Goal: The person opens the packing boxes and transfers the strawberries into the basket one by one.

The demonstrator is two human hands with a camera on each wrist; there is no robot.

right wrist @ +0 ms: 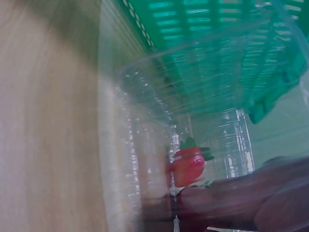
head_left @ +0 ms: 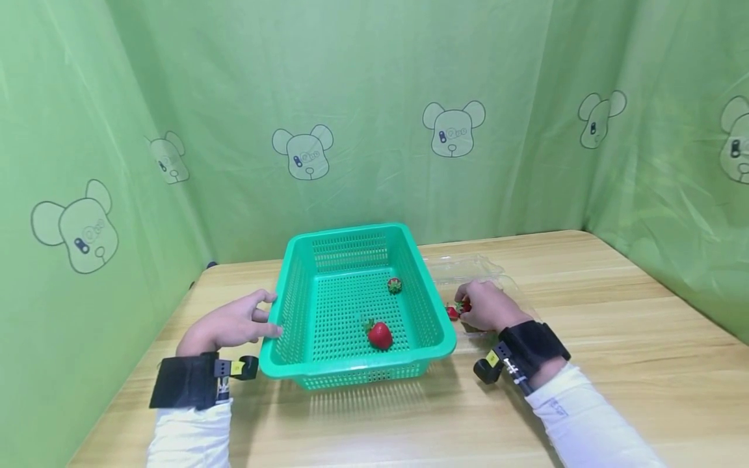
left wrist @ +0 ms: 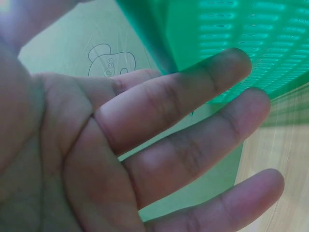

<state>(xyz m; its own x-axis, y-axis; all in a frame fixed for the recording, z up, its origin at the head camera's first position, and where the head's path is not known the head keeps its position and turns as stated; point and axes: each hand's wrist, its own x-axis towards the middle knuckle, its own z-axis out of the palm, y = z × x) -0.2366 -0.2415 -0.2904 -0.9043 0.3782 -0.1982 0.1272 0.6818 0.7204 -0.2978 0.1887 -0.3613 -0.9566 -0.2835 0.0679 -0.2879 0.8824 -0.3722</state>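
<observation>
A green plastic basket [head_left: 357,370] with slotted walls stands on the table, holding one strawberry [head_left: 380,335] near the front and another strawberry [head_left: 394,285] farther back. At its left side, my left hand [head_left: 238,320] has its fingers extended and spread, touching the rim and outer wall. My right hand [head_left: 488,305] reaches into a clear plastic box [head_left: 456,266] on the basket's right, fingers curled about a strawberry [head_left: 466,305] that they partly hide. Beside that fruit lies a further strawberry [right wrist: 188,166] in the box. The right wrist view is blurred around the fingertips.
The wooden table [head_left: 614,338] extends to both sides and in front of the basket. A green curtain [head_left: 374,78] with printed bear heads closes off the back and sides. The clear box has thin raised walls close to the basket's right side.
</observation>
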